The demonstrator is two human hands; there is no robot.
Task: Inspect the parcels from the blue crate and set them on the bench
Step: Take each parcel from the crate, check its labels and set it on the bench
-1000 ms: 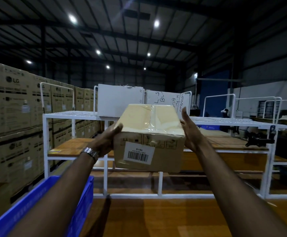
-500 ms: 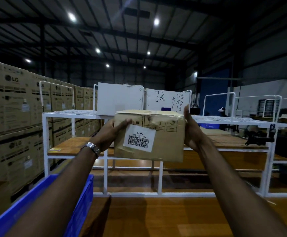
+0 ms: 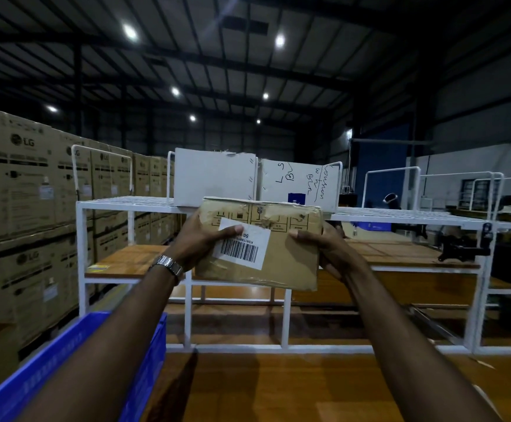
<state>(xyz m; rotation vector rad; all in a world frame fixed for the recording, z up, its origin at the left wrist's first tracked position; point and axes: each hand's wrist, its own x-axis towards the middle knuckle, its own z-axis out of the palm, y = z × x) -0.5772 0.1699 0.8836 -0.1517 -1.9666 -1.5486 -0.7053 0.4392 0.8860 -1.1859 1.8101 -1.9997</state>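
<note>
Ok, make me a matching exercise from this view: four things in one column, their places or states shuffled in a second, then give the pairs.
Things:
1. parcel
2. blue crate
3. barcode label
4. wristwatch

Places or states:
A. on the left wrist
B. stuck on the parcel's facing side, partly under the left thumb
C. low at the left edge, beside the wooden bench
D. held up between both hands, left hand, right hand

Pairs: 1-D, 2-C, 3-B, 4-A

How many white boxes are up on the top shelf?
2. A plain white box stands on the wire top shelf, left; a scribbled-on white box stands beside it, right. The held parcel hides their lower edges.
</note>
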